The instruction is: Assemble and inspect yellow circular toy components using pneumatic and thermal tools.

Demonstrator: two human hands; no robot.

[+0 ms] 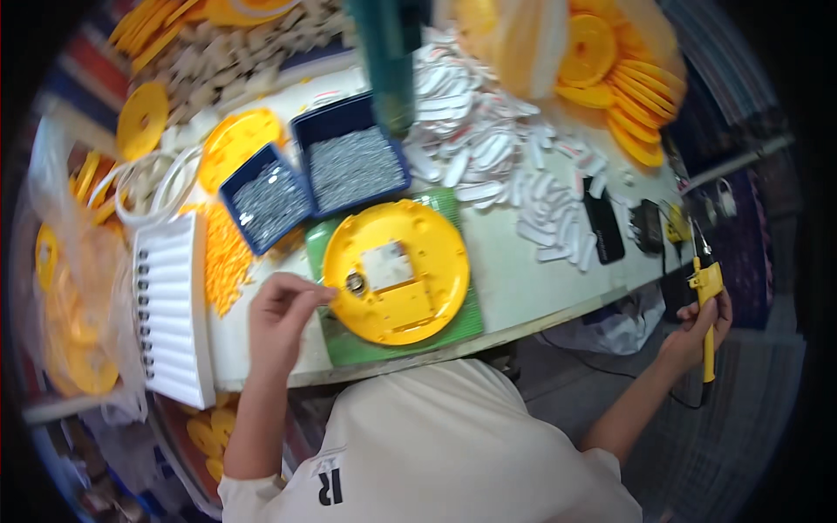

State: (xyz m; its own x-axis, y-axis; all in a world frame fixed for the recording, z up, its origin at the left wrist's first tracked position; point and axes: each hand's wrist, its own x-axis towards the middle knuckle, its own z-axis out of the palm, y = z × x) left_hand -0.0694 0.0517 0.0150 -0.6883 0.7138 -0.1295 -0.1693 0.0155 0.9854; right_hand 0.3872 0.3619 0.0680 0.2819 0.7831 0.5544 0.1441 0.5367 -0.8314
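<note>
A round yellow plastic housing (445, 270) lies on a green mat (475, 322) at the front of the table. Fitted in it are a white square part (386, 264) and a small round metallic part (355, 283). At the housing's left edge my left hand (283, 309) is closed in a pinch; whatever lies between the fingertips is too small to make out. Far to the right, beyond the table edge, my right hand (700, 327) grips a yellow soldering iron (708, 349), its metal tip pointing up and a dark cable hanging from its lower end.
Blue bins (357, 170) of small metal screws stand behind the housing. White plastic pieces (471, 131) are heaped beyond, near a black phone (602, 222). A white ribbed tray (174, 305) and small orange pieces (225, 261) lie left. Yellow discs (641, 113) are stacked at the back right.
</note>
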